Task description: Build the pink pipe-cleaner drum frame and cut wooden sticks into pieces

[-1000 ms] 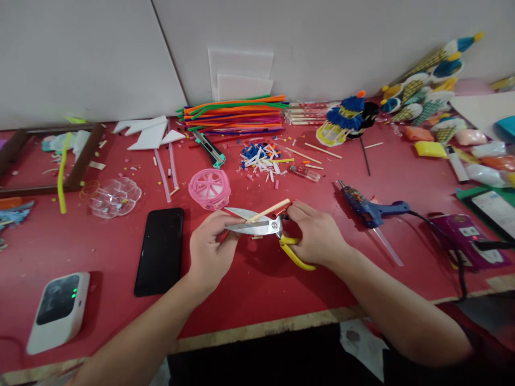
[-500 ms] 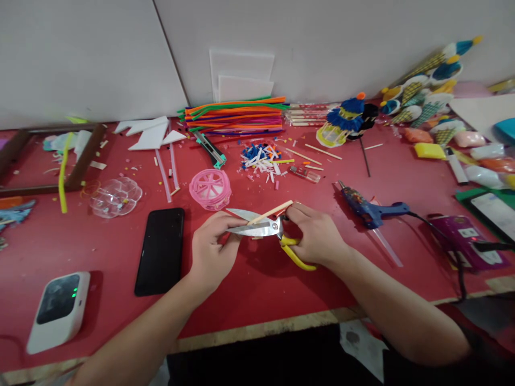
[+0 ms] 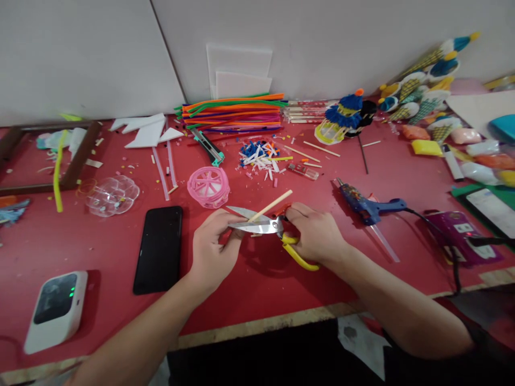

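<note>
A thin pale wooden stick slants up between the parted blades of a pair of scissors. Its lower end goes into the pinched fingers of my left hand, where the tip is hidden. My right hand is wrapped round the scissors' handles, one of which shows as a yellow loop below the palm. The blade tips point left and reach over my left fingers. Just beyond the blades sits a round pink openwork piece, apart from both hands.
A black phone lies left of my left hand. To the right rests a blue glue gun with its cord. Behind are a cutter knife, a heap of small cut pieces and a bundle of coloured pipe cleaners.
The stick has tilted up more steeply, and its free end has come away from my right fingertips. Both hands stay nearly in place; the view has shifted slightly.
</note>
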`<action>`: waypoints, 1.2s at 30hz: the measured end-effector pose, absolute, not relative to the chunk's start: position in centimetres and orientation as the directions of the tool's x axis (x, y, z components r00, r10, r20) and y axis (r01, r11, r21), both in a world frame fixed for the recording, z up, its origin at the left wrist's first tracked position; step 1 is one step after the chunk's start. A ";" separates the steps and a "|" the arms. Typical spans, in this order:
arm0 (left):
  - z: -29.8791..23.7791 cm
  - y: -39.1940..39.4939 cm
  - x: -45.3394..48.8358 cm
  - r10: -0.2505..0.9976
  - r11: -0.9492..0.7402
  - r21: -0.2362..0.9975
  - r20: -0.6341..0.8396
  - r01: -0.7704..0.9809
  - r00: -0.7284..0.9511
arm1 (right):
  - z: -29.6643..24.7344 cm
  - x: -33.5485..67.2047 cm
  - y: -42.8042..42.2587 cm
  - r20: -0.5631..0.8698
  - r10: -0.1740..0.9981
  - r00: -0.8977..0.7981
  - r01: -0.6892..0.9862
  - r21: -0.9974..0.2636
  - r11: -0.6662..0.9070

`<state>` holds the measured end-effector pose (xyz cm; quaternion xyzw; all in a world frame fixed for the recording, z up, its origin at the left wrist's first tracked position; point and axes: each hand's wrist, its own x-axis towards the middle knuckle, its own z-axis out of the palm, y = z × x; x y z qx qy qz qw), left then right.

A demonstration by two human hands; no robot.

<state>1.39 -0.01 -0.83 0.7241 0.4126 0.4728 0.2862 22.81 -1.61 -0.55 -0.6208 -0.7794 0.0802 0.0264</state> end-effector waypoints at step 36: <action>-0.4 -0.2 1.2 0.877 -0.478 0.782 0.449 0.399 0.171 | -1.0 22.9 -1.5 0.063 0.968 -0.243 0.931 -0.265 0.251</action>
